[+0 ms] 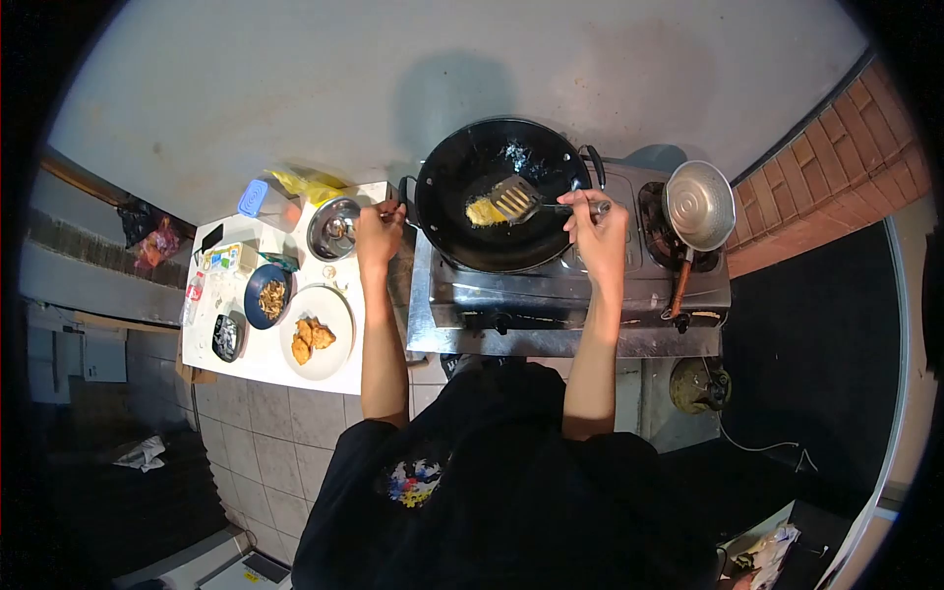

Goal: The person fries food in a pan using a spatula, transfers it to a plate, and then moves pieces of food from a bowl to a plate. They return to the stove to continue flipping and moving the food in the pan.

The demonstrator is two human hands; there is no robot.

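Observation:
My right hand [598, 234] is wrapped round the handle of a slotted spatula [514, 198]. The spatula's metal blade lies over the inside of a large black wok [462, 246], against a piece of yellow frying food [484, 212]. My left hand [378, 236] is closed beside the wok's left loop handle [404, 189], between the wok and a steel bowl [319, 234]. What its fingers hold, if anything, I cannot make out.
The wok sits on a steel gas stove [462, 295]; a dented pot [700, 205] with a wooden handle rests on the right burner. On the white table [256, 366] stand a plate [313, 370] with fried pieces [311, 338], a dark blue bowl [258, 313] and a lidded container [265, 202].

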